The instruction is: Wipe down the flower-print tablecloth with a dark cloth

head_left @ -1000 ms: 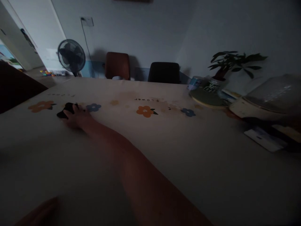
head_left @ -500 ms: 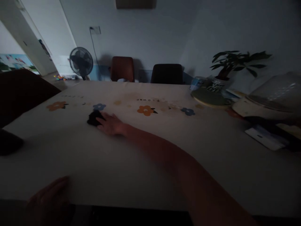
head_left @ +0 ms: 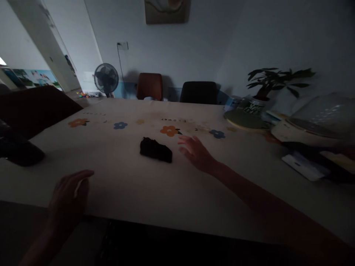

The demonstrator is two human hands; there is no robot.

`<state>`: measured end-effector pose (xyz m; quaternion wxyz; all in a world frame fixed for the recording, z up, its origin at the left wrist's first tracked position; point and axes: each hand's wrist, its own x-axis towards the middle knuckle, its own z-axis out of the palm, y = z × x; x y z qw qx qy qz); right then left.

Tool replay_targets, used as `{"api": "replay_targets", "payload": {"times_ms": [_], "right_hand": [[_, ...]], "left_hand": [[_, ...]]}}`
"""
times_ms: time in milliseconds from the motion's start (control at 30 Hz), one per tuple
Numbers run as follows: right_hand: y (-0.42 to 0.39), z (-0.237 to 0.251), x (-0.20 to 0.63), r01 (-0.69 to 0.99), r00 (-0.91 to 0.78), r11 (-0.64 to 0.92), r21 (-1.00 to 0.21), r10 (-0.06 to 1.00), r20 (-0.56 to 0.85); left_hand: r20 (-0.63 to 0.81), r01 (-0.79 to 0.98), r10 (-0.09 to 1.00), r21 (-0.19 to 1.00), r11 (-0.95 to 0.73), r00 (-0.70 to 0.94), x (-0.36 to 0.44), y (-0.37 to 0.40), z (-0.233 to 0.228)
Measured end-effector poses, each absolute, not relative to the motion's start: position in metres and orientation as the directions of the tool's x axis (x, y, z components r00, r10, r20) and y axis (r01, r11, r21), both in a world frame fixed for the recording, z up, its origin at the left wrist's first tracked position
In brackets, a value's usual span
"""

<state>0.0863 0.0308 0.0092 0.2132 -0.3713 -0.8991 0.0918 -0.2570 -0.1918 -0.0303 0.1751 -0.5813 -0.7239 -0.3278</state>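
A small folded black cloth [head_left: 155, 149] lies by itself near the middle of the pale, flower-printed tablecloth [head_left: 124, 184]. Its exact kind is too dark to tell. Just right of it, my right hand [head_left: 197, 153] hovers over the table with fingers apart, holding nothing and not touching the cloth. At the near left edge, my left hand [head_left: 70, 192] is stretched out with its thumb slightly apart from the fingers and nothing in it.
A dark rounded object [head_left: 22, 147] sits at the left. On the right are a potted plant [head_left: 256, 101], a round green mat [head_left: 244, 118], a covered white container [head_left: 302, 131] and a white phone-like item [head_left: 303, 166]. Chairs [head_left: 149, 87] and a fan [head_left: 106, 79] stand beyond the table.
My right hand has let go of the black cloth, which now lies further right, and has moved right of it. My left hand has come up and forward over the table edge.
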Motion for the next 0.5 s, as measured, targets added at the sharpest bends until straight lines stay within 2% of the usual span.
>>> {"api": "replay_targets", "payload": {"times_ms": [100, 167, 233, 367, 433, 500], "right_hand": [[0.029, 0.015, 0.125, 0.703, -0.436, 0.588, -0.4, 0.801, 0.411], [0.028, 0.012, 0.147, 0.711, -0.346, 0.55, -0.439, 0.816, 0.463], [0.028, 0.006, 0.164, 0.702, -0.3, 0.556, -0.444, 0.797, 0.524], [0.03, -0.006, 0.181, 0.709, -0.296, 0.578, -0.405, 0.764, 0.573], [0.029, -0.006, 0.182, 0.696, -0.288, 0.581, -0.421, 0.764, 0.578], [0.026, -0.003, 0.182, 0.671, -0.292, 0.585, -0.457, 0.774, 0.562]], "left_hand": [[0.585, 0.963, 0.81, 0.24, -0.121, -0.044, -0.227, -0.147, -0.016], [0.53, 0.958, 0.844, 0.193, -0.21, 0.078, -0.197, -0.111, -0.012], [0.4, 0.966, 0.908, 0.163, -0.203, 0.124, -0.166, -0.075, -0.011], [0.08, 0.975, 0.993, 0.198, -0.099, 0.085, -0.118, -0.02, -0.008], [0.033, 0.973, 0.992, 0.193, -0.127, 0.122, -0.109, -0.008, -0.007], [0.055, 0.96, 0.976, 0.178, -0.217, 0.211, -0.111, -0.007, -0.008]]}}
